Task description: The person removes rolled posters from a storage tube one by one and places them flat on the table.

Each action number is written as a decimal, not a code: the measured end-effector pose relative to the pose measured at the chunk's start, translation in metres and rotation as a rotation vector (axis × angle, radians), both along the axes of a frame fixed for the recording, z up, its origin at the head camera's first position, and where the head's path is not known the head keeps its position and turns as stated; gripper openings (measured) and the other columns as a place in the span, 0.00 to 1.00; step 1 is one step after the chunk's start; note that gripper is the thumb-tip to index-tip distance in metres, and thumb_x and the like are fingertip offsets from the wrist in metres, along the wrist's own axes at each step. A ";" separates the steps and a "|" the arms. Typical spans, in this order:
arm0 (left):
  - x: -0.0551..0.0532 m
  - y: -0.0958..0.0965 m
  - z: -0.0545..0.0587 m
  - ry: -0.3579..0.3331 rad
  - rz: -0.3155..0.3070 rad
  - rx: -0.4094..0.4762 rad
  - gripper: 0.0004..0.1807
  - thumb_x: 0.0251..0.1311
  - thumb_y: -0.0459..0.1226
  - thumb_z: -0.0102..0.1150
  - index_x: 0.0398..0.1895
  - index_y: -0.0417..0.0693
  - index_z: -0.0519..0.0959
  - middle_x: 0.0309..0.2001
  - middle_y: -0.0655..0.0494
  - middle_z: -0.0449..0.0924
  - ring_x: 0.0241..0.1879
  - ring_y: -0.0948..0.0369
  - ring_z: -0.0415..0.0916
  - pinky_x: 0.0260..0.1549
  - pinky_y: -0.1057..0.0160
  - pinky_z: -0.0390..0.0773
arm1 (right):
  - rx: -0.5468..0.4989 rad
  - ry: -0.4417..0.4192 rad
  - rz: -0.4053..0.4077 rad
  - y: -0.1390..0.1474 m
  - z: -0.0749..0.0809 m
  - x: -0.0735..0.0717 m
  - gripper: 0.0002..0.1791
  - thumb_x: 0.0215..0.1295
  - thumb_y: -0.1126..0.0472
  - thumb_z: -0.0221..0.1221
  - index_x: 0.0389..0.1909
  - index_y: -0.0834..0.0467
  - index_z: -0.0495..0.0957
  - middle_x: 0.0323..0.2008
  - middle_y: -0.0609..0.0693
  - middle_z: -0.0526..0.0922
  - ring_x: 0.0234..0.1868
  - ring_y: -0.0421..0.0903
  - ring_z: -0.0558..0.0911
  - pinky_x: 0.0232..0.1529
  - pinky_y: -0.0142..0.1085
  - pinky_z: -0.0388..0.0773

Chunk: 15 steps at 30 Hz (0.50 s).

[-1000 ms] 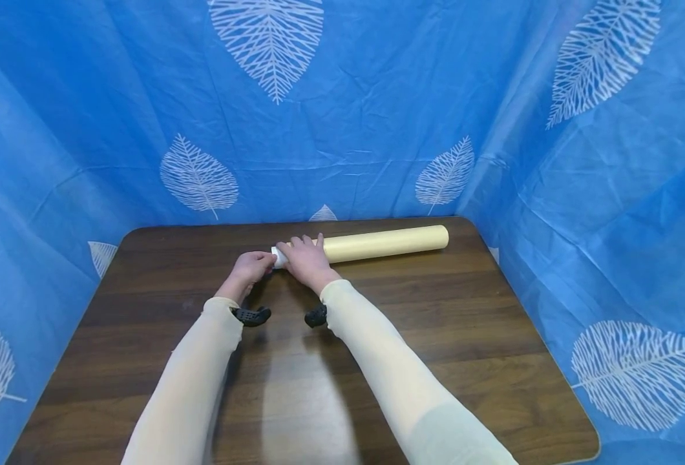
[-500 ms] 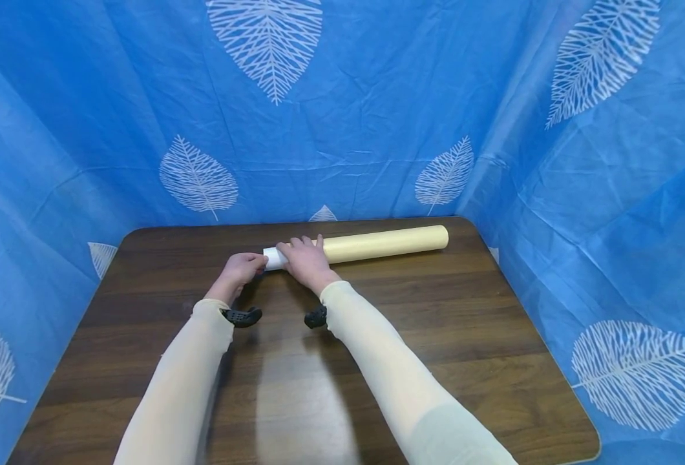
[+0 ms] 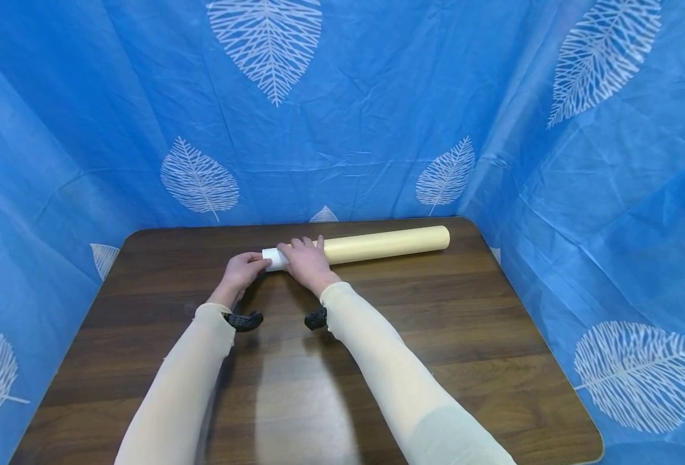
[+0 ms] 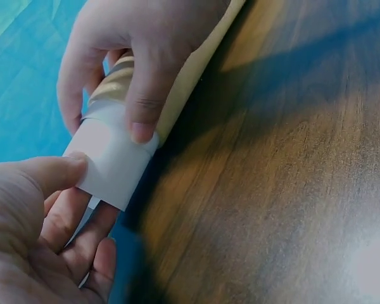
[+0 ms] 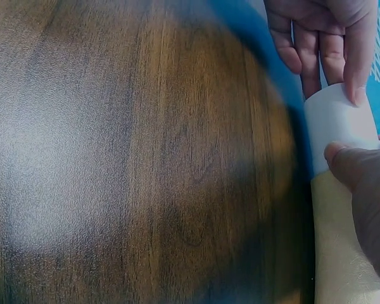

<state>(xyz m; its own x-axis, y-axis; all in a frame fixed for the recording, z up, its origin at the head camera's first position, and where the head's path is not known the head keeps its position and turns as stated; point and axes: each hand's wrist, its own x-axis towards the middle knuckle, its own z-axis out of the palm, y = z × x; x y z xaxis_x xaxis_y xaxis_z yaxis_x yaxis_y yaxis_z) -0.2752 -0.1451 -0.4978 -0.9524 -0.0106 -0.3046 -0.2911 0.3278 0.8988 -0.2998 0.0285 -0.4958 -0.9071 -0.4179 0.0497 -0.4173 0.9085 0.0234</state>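
Note:
A long cream-coloured tube (image 3: 389, 245) lies slantwise at the back of the table. From its left end sticks out a white, hollow paper-like cylinder (image 4: 106, 166). My left hand (image 3: 241, 271) pinches the cylinder's open rim; in the left wrist view its thumb (image 4: 66, 171) lies outside and its fingers reach to the inside. My right hand (image 3: 309, 261) grips over the tube's left part, with its thumb (image 5: 343, 161) at the seam between cream and white. The underside of the tube is hidden.
The dark wood-grain table (image 3: 470, 361) has rounded corners. A blue curtain (image 3: 342, 129) with white leaf prints hangs close behind it and along the sides. Black wrist straps (image 3: 243, 321) sit at both cuffs.
My left hand has moved left, and more of the white cylinder shows outside the cream tube. In the last half second it has barely shifted. The right hand and tube stay in place.

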 end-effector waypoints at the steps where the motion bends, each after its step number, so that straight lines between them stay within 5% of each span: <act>1: 0.000 0.000 -0.001 0.001 0.006 0.003 0.26 0.73 0.43 0.60 0.63 0.32 0.75 0.63 0.37 0.73 0.55 0.47 0.69 0.63 0.49 0.72 | -0.003 0.001 0.002 0.000 0.000 0.000 0.26 0.73 0.45 0.61 0.70 0.39 0.70 0.64 0.48 0.76 0.68 0.54 0.72 0.69 0.67 0.58; 15: -0.004 0.001 -0.002 0.006 0.015 -0.009 0.25 0.74 0.42 0.58 0.64 0.31 0.75 0.62 0.36 0.74 0.54 0.48 0.70 0.61 0.50 0.74 | -0.019 0.009 -0.008 0.000 -0.002 -0.002 0.28 0.73 0.42 0.59 0.71 0.39 0.70 0.65 0.50 0.76 0.69 0.57 0.71 0.70 0.68 0.55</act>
